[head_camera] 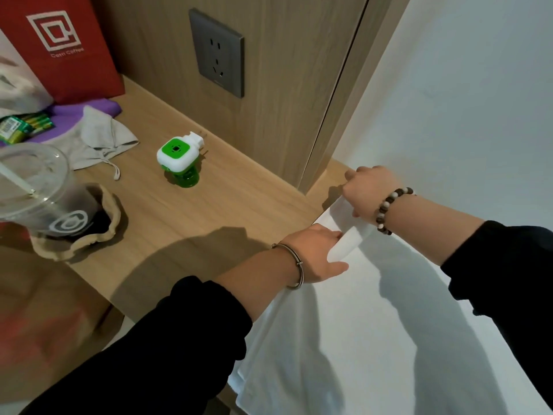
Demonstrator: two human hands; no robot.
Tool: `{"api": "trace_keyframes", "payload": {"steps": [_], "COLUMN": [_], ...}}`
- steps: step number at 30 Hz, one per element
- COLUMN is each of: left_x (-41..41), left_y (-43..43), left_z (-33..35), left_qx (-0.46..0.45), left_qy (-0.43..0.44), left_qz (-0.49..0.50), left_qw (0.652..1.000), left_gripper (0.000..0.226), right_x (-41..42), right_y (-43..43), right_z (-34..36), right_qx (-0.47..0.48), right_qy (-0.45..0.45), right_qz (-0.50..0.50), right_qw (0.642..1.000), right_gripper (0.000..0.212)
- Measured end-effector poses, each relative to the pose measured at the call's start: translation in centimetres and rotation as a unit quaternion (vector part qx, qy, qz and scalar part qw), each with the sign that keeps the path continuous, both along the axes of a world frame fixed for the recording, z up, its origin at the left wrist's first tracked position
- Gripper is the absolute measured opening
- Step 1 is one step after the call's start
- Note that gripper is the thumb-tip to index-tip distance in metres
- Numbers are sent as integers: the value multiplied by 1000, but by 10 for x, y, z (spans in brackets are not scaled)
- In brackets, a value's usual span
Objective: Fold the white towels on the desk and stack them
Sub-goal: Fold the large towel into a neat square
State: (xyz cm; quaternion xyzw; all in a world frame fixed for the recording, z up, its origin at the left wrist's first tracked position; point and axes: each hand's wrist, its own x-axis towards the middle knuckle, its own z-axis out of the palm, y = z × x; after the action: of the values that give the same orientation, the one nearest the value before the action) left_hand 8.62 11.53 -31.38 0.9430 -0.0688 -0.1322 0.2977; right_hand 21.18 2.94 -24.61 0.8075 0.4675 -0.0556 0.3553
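While both arms reach to the right-centre of the frame, I see the L hand (317, 254) pinching the top edge of the white towel (344, 339), fingers curled over it. The R hand (366, 190) grips the same edge just up-right. The towel hangs from both hands to the lower right, by the desk's (209, 211) right end. A green-white plug-in unit (177, 158) sits mid-desk, w/ a drink cup (39, 187) at left.

Red bag (89, 73) reads "Cotti Coffee" beneath a white square logo
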Motion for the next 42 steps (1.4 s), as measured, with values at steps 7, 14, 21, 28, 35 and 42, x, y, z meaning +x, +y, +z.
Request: {"api": "trace_keyframes", "payload": {"steps": [7, 14, 21, 28, 35, 42], "left_x": [2, 8, 11, 8, 0, -4], "left_y": [4, 6, 7, 11, 12, 13], "left_z": [2, 6, 14, 23, 21, 11], "left_qx": [-34, -30, -13, -90, -180, -244], "left_qy": [31, 63, 103, 152, 167, 167], "left_qz": [16, 11, 19, 86, 139, 206], "left_qw": [999, 997, 994, 981, 959, 933], "left_gripper": [42, 38, 37, 20, 17, 20], "right_x": [7, 3, 27, 25, 5, 16], "right_y": [11, 19, 8, -8, 11, 18], "right_z": [9, 3, -5, 14, 15, -13], "right_qx": [-70, 23, 186, 370, -93, -3], "right_qy": [85, 11, 121, 322, 122, 68], "right_qz": [-59, -139, -248, -241, 32, 57], "right_qw": [992, 990, 943, 838, 988, 996], "right_gripper": [38, 14, 13, 40, 40, 19]}}
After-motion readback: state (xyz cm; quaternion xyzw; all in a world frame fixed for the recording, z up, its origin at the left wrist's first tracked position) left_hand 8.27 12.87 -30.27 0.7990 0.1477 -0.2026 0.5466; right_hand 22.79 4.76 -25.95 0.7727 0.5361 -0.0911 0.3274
